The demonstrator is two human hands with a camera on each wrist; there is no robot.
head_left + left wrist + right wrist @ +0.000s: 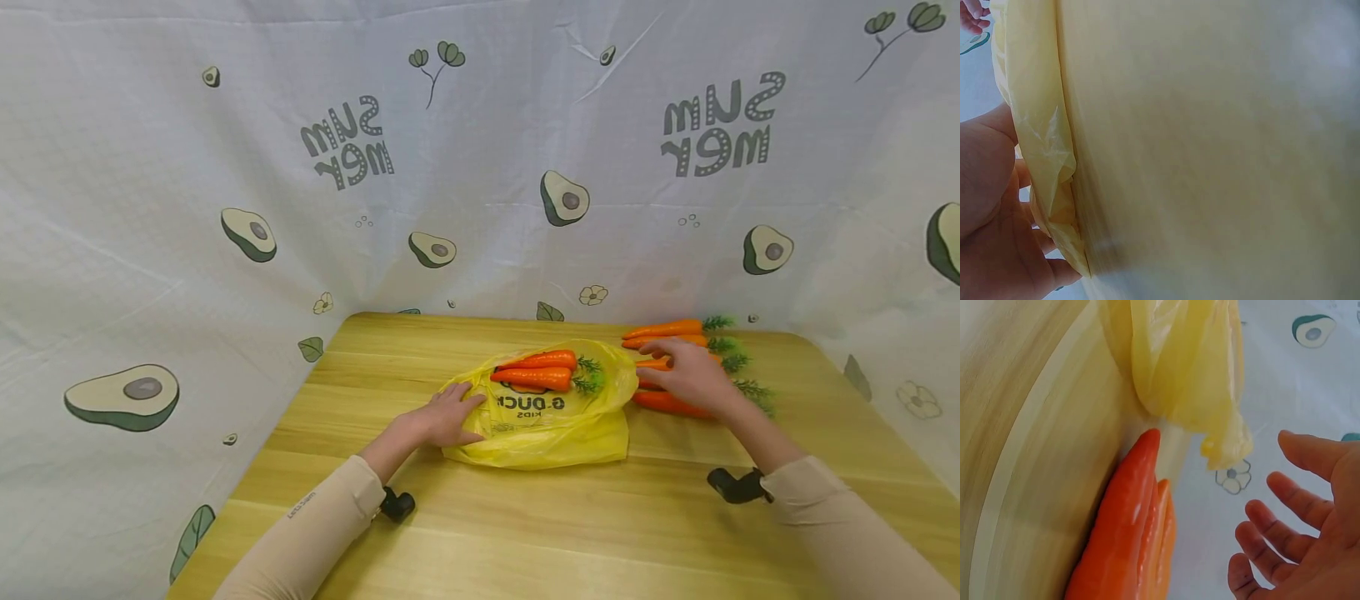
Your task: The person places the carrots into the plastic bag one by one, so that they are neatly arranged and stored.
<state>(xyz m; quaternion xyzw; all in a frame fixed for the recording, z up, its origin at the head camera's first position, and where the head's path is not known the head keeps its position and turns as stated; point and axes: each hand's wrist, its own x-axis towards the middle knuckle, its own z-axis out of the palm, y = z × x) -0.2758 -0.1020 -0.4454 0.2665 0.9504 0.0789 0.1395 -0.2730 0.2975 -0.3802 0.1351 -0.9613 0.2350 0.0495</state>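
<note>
A yellow plastic bag (573, 442) with printed lettering lies flat on the table. Two orange carrots (536, 379) with green tops rest on it, side by side. My left hand (450, 417) lies at the bag's left end, its fingers spread over the plastic; in the left wrist view the fingers of that hand (1004, 250) reach behind the bag's edge (1041, 144). Over the loose carrots (667, 403) at the bag's right side hovers my right hand (693, 375). From the right wrist, the same hand (1310, 531) holds nothing, fingers apart, beside a carrot (1119, 531).
Several carrots lie in a row at the back right, the farthest carrot (667, 328) near the table's back edge. A white curtain (480, 167) printed with avocados hangs behind the wooden table (525, 533) and along its sides.
</note>
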